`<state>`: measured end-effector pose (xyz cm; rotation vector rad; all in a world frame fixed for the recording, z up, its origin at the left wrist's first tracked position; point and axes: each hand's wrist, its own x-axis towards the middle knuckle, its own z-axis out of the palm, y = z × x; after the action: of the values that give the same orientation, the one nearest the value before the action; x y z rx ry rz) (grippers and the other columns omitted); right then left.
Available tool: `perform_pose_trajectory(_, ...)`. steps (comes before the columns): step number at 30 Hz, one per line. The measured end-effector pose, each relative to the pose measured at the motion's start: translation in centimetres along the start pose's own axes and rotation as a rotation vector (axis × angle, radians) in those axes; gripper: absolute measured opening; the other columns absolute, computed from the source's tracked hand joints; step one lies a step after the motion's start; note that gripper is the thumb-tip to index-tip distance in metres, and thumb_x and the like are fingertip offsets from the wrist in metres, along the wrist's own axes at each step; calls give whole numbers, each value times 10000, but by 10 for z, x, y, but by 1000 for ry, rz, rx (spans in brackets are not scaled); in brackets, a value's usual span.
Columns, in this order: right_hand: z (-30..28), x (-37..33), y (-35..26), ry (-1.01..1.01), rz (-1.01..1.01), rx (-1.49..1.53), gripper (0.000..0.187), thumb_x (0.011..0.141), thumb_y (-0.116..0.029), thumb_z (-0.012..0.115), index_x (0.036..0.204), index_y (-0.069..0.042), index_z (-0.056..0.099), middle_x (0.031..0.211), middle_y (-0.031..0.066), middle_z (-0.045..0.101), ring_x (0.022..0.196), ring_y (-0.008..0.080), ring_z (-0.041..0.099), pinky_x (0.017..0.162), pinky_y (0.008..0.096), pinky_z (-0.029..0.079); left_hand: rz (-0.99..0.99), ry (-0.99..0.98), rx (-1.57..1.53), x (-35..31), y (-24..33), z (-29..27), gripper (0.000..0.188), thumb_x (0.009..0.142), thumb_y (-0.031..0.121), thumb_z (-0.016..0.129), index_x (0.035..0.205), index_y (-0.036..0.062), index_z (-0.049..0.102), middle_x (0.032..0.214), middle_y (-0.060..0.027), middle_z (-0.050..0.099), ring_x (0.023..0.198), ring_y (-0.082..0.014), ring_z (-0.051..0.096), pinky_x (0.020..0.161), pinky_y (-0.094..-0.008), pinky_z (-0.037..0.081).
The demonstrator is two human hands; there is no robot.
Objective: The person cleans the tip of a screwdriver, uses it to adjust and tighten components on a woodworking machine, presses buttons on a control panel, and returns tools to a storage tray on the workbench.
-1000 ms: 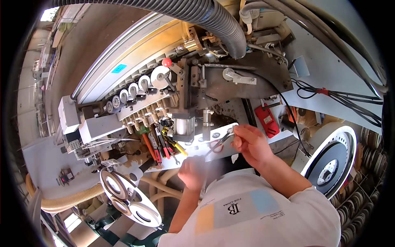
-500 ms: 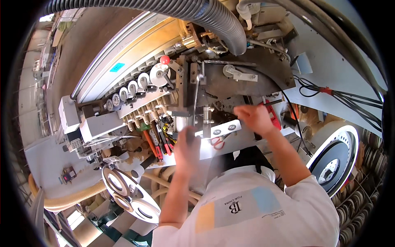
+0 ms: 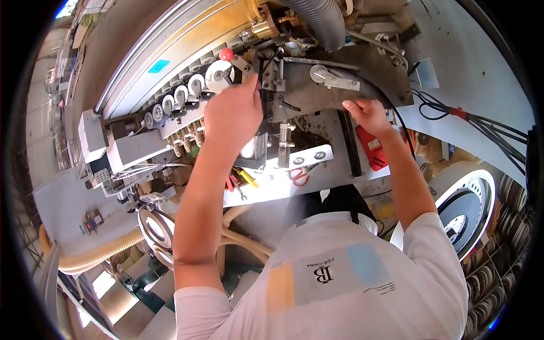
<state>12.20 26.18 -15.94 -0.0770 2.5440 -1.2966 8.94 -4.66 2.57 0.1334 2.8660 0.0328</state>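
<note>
Off the left end of the dark metal plate [image 3: 326,105]: left hand [image 3: 233,113] raised against or just over the clamp block [image 3: 270,76], fingers partly hidden; cannot tell whether gripping. At the plate's near edge, toward its right end: right hand [image 3: 369,118], fingers curled, thumb out, touching or just beside the edge; cannot tell if pinching anything thin.

Progress, as judged: partway, with attention on the machine around the plate. Red-handled scissors [image 3: 298,177] lying free on the desk [image 3: 343,177], nearer the body than the plate, out of use. Black strip or cable [image 3: 404,129] already led past the plate's right end, curving toward the body. Nothing recognisably finished in sight; amount left unreadable.

Plate ahead of the body, long axis roughly left to right, right end broad, left end meeting the clamp block. Roller arm [image 3: 343,83] on top, pointing right.
</note>
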Motion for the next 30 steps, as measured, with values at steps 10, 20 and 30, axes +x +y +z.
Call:
perform_pose_trajectory(10,-20,3,-6,-357,91,275,164,879,-166,797,900,-7,761,747,31,725,642,79,602,606,270,481,86,-20,90,62,15,25,239,929,207,533,1076,92,682,920,-200,715,901,-382,706,807,-487,571)
perform_pose_trajectory(20,-6,6,21,-140,-217,267,195,885,-235,784,949,-51,766,792,55,746,635,102,653,592,270,503,133,-404,160,91,57,-2,323,846,103,546,1078,-56,706,1122,-265,713,931,-381,738,782,-438,589)
perform_pose_trajectory(30,-8,8,19,-178,-169,224,207,878,-252,794,910,-51,754,751,39,737,577,110,634,573,281,507,-228,-653,-489,120,44,-11,124,934,142,531,941,51,615,644,-45,540,417,-119,435,345,-276,261)
